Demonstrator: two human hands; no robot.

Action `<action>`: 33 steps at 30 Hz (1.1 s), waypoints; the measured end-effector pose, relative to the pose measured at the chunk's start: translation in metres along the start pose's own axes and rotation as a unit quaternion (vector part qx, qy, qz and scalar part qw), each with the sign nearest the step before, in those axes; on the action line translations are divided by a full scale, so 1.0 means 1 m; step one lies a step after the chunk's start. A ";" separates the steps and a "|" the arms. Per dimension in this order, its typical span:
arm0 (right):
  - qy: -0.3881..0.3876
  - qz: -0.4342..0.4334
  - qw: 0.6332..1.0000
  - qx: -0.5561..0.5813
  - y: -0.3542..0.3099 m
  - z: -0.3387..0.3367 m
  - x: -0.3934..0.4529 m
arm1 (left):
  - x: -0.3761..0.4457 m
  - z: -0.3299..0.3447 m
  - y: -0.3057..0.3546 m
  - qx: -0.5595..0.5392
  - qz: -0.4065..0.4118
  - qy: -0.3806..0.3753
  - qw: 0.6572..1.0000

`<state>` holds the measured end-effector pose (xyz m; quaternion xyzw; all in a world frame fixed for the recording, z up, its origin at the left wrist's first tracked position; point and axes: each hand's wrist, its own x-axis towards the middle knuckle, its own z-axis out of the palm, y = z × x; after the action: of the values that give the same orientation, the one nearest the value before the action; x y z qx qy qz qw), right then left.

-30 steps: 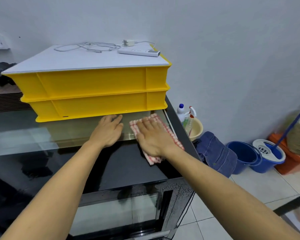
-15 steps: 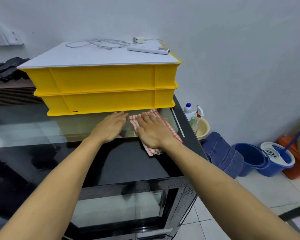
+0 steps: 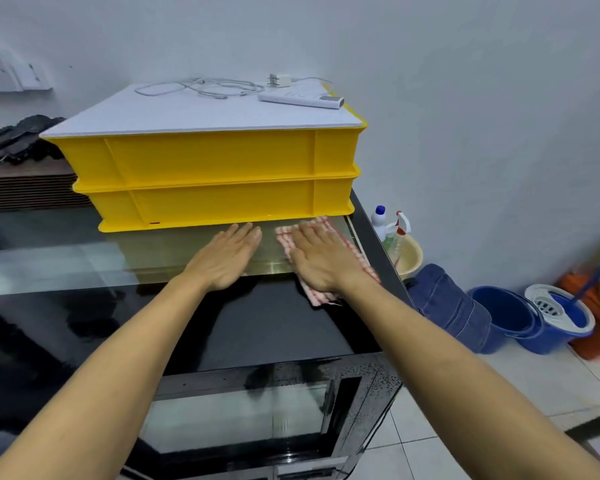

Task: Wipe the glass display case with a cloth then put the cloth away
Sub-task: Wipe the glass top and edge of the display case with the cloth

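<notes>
The right hand (image 3: 321,261) lies flat on the cloth (image 3: 357,258), fingers straight, and presses it onto the top of the glass case (image 3: 257,327). The cloth is red and white checks. It sits near the right end of the top, just in front of the yellow boxes (image 3: 215,178), and its far edge now almost touches the bottom box. A second ago the cloth and hand were a bit closer to the person, so the hand has pushed the cloth forward a little. The left hand (image 3: 227,259) rests flat on the glass right beside it, fingers straight, holding nothing, and it has hardly moved.

I think this means the wiping is still going on, in small strokes at this one corner. Most of the top is not reached yet, and the cloth is not put away.

Some things are hard to see. The hand covers the middle of the cloth, so only its edges show. The yellow boxes cover the back part of the top, so I cannot tell how that glass looks. The shiny top shows dark shapes and light, so I cannot tell dirt from reflections. The left end of the case is cut off. On the floor, a bucket (image 3: 503,313) and spray bottle (image 3: 400,233) stand by the wall.
</notes>
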<state>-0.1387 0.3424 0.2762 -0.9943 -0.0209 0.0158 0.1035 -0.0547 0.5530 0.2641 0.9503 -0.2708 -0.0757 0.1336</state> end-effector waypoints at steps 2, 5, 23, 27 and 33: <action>-0.005 -0.050 0.999 -0.001 -0.026 0.008 -0.017 | 0.000 0.000 -0.001 0.012 0.008 -0.001 1.000; -0.004 -0.148 0.989 -0.006 -0.017 0.013 -0.080 | -0.001 -0.003 0.000 -0.006 0.006 0.005 1.000; -0.015 -0.101 0.995 -0.016 0.038 -0.005 -0.100 | 0.001 0.003 -0.004 -0.022 0.007 0.010 1.000; -0.011 0.003 1.000 -0.017 0.054 -0.015 -0.042 | 0.001 0.002 0.000 0.022 0.010 0.006 1.000; -0.003 -0.118 0.993 -0.019 -0.027 0.015 -0.074 | 0.004 0.003 -0.005 0.019 0.016 0.007 1.000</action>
<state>-0.2140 0.3687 0.2687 -0.9866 -0.1387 0.0059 0.0852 -0.0501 0.5542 0.2594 0.9488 -0.2860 -0.0620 0.1190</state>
